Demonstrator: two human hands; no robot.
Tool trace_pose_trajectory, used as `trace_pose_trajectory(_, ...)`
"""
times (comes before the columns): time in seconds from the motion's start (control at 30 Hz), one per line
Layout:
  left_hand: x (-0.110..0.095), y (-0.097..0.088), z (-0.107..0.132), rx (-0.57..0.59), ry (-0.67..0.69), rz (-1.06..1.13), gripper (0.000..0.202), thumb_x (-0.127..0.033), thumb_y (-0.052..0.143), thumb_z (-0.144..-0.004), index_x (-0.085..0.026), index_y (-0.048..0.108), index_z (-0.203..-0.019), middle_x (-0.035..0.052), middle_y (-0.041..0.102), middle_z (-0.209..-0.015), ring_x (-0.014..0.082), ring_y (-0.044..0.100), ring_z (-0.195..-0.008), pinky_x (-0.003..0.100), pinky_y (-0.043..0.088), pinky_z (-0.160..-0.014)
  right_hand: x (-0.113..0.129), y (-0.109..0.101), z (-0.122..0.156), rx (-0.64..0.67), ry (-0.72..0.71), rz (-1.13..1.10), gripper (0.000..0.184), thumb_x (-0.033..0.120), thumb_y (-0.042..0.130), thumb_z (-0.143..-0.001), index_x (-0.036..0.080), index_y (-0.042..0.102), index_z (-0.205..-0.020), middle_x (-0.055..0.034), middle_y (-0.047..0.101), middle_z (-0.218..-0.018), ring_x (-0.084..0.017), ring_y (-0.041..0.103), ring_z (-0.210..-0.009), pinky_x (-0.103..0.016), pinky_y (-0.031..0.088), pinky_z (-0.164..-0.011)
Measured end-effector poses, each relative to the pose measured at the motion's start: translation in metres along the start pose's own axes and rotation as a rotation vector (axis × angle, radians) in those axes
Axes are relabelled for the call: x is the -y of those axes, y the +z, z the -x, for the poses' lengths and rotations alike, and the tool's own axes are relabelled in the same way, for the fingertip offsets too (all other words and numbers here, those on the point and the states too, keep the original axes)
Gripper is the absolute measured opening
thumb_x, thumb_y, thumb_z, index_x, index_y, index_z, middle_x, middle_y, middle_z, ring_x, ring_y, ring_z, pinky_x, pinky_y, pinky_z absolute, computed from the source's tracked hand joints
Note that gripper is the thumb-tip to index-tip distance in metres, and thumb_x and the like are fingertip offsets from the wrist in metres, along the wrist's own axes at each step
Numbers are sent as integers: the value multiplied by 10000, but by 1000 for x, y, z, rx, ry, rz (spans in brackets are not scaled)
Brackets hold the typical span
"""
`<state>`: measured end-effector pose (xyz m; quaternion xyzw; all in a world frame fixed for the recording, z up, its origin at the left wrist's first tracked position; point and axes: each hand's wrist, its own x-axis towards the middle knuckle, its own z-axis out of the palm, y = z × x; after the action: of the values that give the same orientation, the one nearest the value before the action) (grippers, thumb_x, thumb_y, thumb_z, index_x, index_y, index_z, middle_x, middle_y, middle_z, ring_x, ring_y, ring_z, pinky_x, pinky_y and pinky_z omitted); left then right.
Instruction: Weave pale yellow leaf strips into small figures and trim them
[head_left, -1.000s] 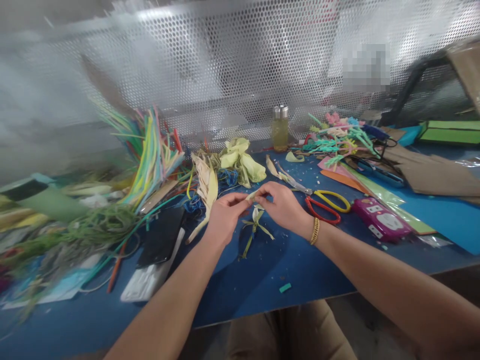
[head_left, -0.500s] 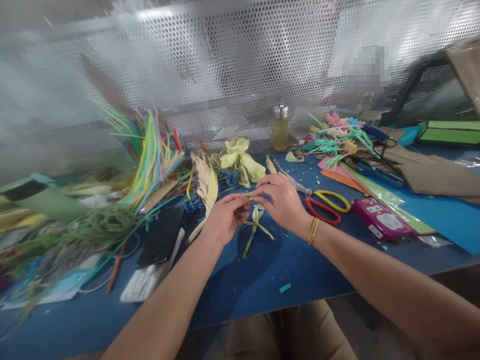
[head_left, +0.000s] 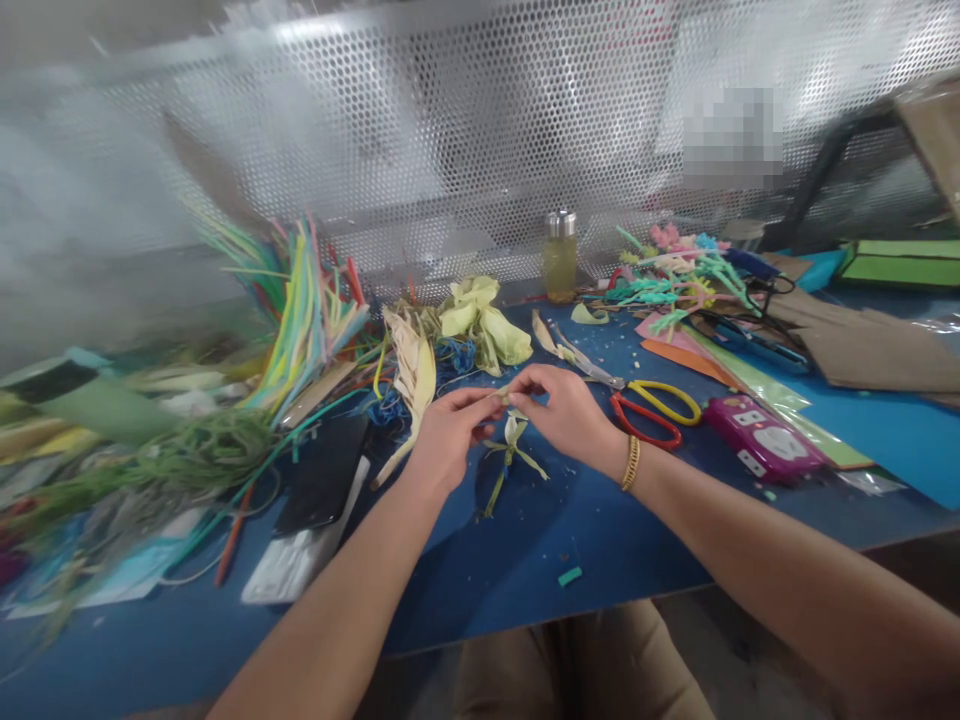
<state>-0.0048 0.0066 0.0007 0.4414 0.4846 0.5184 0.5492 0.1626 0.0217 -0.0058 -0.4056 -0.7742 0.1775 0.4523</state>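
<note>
Lying at the left, a black phone (head_left: 322,465) rested partly over a white packet (head_left: 289,570), and nearer the middle a dry husk (head_left: 412,370) slanted across the blue surface (head_left: 615,550), its lower end just beside the left forearm. Next came the left hand (head_left: 448,430), its grip closed at the fingertips on one end of a small pale strip (head_left: 503,394). Held just above the surface between the two hands, the strip was being worked by the fingers, so the step in hand looked like shaping or twisting it, though which of these could not be told. It looked short, thin and yellowish green, perhaps husk too, and the fingers hid most of it. Below it, lying apart from the hands, was a small sprig (head_left: 511,445) with a white tip, narrow pale leaves spreading outward and a green stem. To the right, the right hand (head_left: 561,405) pinched the other end, thumb and fingertips together on it. The next move seemed to call for a light, even pinch from both hands, since such a slight piece could tear or slip. Farther right lay scissors (head_left: 649,412) with red and yellow handles, just beside a purple case (head_left: 761,440).
</note>
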Motion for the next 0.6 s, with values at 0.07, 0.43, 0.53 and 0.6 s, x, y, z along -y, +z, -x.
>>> trace_pose_trajectory(0.07, -3, -1, -1, -6, -75, 104, 236, -276, 835, -593, -145, 725, -756, 25, 649, -664, 108, 581, -638, 194, 419, -536, 1, -2, 0, -18, -114, 26, 124, 166, 641, -816, 190, 644, -938, -49, 654, -943, -176, 605, -887, -325, 478, -804)
trace_pose_trajectory(0.43, -5, 2, 1, 1, -115, 151, 258, -258, 840, -574, -146, 729, -779, 25, 656, -688, 110, 594, -651, 199, 440, -541, 1, -3, -3, -105, -217, 127, 54, 207, 632, -854, 206, 683, -836, -60, 652, -958, -204, 588, -954, -369, 458, -879)
trace_pose_trajectory(0.53, -2, 2, 2, -6, -50, 94, 280, -304, 840, -592, -162, 744, -814, 43, 687, -767, 142, 623, -742, 216, 455, -575, -1, 0, -2, -121, -138, 56, 51, 179, 618, -849, 195, 653, -815, -50, 668, -907, -190, 602, -904, -346, 464, -848)
trace_pose_trajectory(0.6, 0, 2, 2, 1, -13, 62, 288, -335, 837, -604, -172, 750, -824, 50, 696, -806, 156, 627, -792, 222, 463, -596, -3, 1, -2, -109, -77, 25, 43, 177, 609, -848, 190, 640, -821, -38, 674, -863, -174, 607, -838, -320, 466, -794)
